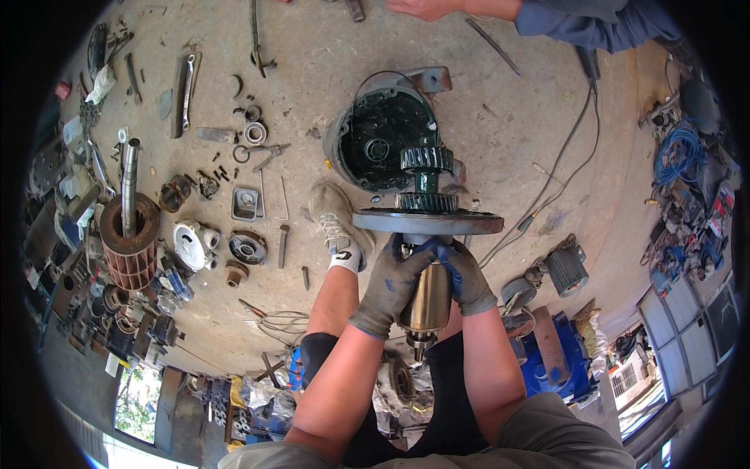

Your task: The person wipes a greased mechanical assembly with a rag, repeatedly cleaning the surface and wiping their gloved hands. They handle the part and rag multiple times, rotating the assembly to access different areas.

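Shaft (426,301), brass-coloured, held up over the floor (500,117), between the person's forearms. It lies roughly level: bare tip toward the body, two dark, shiny gears (426,160) at the far end. Wide metal disc (430,226) sits between, seen nearly edge-on.

Left hand (388,285), grey-gloved, just behind the disc on the shaft's left side; fingers curled over and grasping the shaft. Right hand (466,280), same kind of glove, mirrors it on the right, fingers also wrapped on the shaft. The two hands meet or nearly meet on top. Forearms (344,375) bare, reaching forward and converging.

Beyond the gears, a round open housing (337,144) on the floor, dark green inside; gears overlap its mouth in this view, whether above or inside it cannot tell. Left shoe (332,213) near it.

Toward the floor's left edge: small metal tray (245,203), ring bearing (255,133), wrench (189,91), rusty drum (129,254). Right side: cable (574,141), finned motor (566,271). Far edge: another person's hand (424,7), fingers' state not clear.
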The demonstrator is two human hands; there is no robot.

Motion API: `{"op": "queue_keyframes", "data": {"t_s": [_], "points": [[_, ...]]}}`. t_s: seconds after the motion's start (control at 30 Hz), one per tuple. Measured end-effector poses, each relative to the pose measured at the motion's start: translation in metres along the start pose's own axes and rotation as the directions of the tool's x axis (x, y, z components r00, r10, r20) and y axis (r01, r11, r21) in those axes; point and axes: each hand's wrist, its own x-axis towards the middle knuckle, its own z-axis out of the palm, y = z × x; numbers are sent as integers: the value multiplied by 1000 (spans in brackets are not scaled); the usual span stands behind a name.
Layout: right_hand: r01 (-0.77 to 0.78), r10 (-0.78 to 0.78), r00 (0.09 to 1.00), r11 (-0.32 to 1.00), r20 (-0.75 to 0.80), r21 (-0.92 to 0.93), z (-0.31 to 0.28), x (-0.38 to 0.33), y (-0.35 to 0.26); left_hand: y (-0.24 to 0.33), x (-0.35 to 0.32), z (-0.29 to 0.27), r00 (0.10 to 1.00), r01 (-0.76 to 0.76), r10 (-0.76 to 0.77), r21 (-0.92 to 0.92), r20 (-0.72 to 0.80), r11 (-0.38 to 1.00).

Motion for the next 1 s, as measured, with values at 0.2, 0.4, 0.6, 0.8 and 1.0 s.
{"op": "queue_keyframes", "data": {"t_s": [0.2,0.4,0.6,0.8,1.0], "points": [[-19,18,1000,999,21,50,-3,1,2,-6,3,-1,999,43,-43,-46,-11,998],[-8,7,1000,996,18,89,-4,4,7,-4,2,0,999,39,-40,-50,-14,998],[13,-18,999,995,51,98,-3,3,5,3,-2,2,1000,20,-21,-101,-3,995],[88,-88,996,995,-6,54,-10,-1,18,-3,-7,-4,996,-80,80,9,33,997],[345,-330,939,887,102,-307,-28,0,39,-18,-13,-23,950,-303,240,387,202,871]]}}
